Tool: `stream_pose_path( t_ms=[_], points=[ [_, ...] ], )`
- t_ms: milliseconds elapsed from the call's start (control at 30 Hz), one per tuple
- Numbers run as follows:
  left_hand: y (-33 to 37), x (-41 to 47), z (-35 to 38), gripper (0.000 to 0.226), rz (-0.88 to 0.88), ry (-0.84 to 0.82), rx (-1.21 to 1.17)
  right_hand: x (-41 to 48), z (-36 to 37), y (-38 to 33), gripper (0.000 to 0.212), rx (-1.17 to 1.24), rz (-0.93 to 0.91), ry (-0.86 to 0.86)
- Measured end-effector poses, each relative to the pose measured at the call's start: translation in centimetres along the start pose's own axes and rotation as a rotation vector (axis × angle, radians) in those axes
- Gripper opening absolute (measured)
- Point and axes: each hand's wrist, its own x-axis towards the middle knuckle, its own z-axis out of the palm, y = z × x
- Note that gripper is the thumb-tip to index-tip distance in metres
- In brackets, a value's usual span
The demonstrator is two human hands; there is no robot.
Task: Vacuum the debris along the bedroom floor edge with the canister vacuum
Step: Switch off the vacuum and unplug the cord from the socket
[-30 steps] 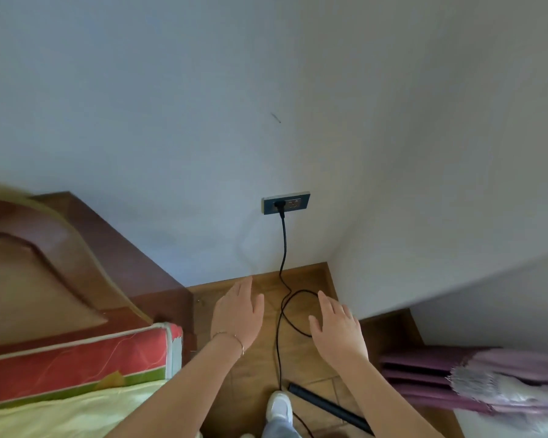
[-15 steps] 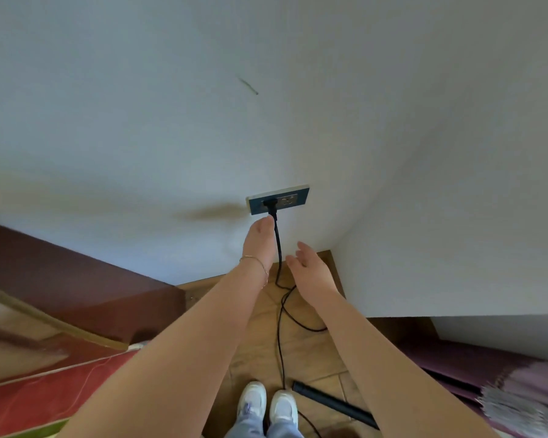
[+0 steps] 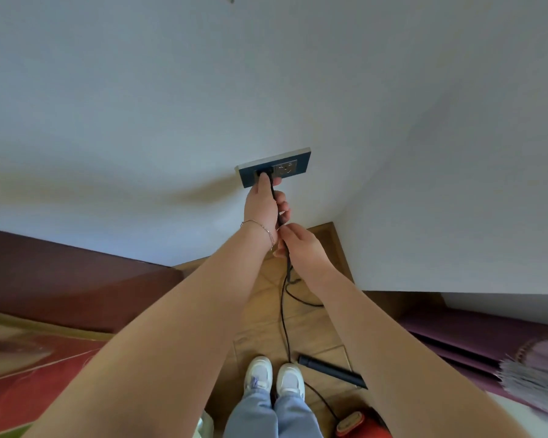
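Two grips clamped on pwr cord (image 3: 282, 314): L hand (image 3: 262, 211) at plug (image 3: 265, 174) in socket (image 3: 287, 168), R hand (image 3: 301, 245) just below.

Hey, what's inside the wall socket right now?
A black plug, gripped by the left hand, sits in the socket plate's left outlet; its prongs are hidden. The right outlet is empty.

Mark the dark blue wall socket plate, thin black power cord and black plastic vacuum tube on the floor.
Dark blue wall socket plate (image 3: 249, 178): head view, left blue face.
Thin black power cord (image 3: 282, 317): head view, stretch over the floor.
Black plastic vacuum tube (image 3: 329, 370): head view, mid-length.
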Motion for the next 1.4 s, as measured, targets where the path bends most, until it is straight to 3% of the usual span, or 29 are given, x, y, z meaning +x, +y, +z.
stream_pose_path(
  t_ms=[200, 300, 433, 833, 1067, 1400],
  points=[
    [-0.2, -0.1, 0.3, 0.037, -0.038, -0.027, -0.085, -0.3, 0.7, 1.0, 0.028, 0.142, 0.005, 0.021],
    [-0.2, -0.3, 0.3, 0.038, -0.046, -0.051, -0.128, -0.5, 0.3, 0.9, 0.025, 0.102, -0.024, 0.007],
    [-0.2, 0.0, 0.3, 0.037, 0.0, -0.027, -0.074, -1.4, -0.7, 1.3, 0.027, -0.045, -0.107, -0.038],
    [-1.3, 1.1, -0.7, 0.035, 0.209, -0.012, 0.083, -4.0, -1.2, 3.8, 0.027, -0.031, -0.189, 0.003],
    [-1.5, 1.1, -1.3, 0.025, 0.276, -0.045, 0.11, -4.8, -1.3, 5.0, 0.018, 0.127, -0.193, 0.06],
    [-1.4, 0.0, -0.9, 0.028, 0.281, -0.002, 0.104, -5.9, -0.5, 5.0, 0.019, 0.202, -0.218, 0.12]
  ],
)
